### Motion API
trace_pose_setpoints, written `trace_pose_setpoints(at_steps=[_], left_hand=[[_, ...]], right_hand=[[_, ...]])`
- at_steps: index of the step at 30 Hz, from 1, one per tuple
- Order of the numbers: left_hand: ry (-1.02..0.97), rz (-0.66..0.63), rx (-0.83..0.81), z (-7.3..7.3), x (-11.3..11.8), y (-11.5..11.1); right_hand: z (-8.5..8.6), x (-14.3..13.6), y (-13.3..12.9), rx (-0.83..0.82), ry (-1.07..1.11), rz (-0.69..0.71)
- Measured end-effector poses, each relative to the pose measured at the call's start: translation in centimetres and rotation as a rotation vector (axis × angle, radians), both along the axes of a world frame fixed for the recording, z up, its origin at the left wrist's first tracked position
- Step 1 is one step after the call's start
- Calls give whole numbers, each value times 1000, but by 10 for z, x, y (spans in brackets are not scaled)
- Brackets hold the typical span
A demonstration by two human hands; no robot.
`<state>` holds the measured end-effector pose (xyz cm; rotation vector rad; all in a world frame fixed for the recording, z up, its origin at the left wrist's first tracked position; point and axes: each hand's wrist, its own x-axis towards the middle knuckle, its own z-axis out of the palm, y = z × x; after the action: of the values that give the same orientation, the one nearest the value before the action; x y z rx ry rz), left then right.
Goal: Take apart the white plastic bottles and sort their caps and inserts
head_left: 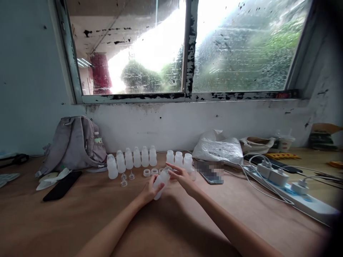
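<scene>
My left hand (150, 190) is wrapped round a frosted white bottle (159, 186), which tilts with its top to the right. At the bottle's top, the fingers of my right hand (180, 176) close on a clear cap or nipple piece (166, 170). Several bottles with tops (129, 159) stand in a row at the left. Three open-necked bottles (178, 159) are behind my right hand. White rings (147, 173) lie in front of the row, and two clear nipples (123, 180) rest near the left bottles.
A grey backpack (77, 142) and a black phone (62, 186) are at the left. Behind to the right lies a silver bag (218, 147), near another phone (213, 175). A power strip (308, 201) with cables runs along the right. A window is above.
</scene>
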<state>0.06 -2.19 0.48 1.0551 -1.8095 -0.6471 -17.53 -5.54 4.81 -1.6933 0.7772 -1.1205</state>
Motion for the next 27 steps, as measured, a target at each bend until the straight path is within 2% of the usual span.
trace_pose_setpoints(at_steps=[2,6,11,14,18,22,27], left_hand=[[11,-19,-27,-1,0,-1],[-85,-6,-82,-4,4,2],[-474,200,23,-16,9,3],[-585,269,47,-21,9,2],[-563,287,28,-15,10,5],[-503,276,26,-7,12,7],[-530,289,40,-7,15,6]], right_hand=[[-2,9,0,-33,-9,-69],[3,18,3,-171,65,-109],[17,26,3,-363,270,-78],[24,30,-4,-408,399,-48],[34,28,-11,-388,502,22],[43,25,-6,-364,548,41],[51,30,1,-414,619,-4]])
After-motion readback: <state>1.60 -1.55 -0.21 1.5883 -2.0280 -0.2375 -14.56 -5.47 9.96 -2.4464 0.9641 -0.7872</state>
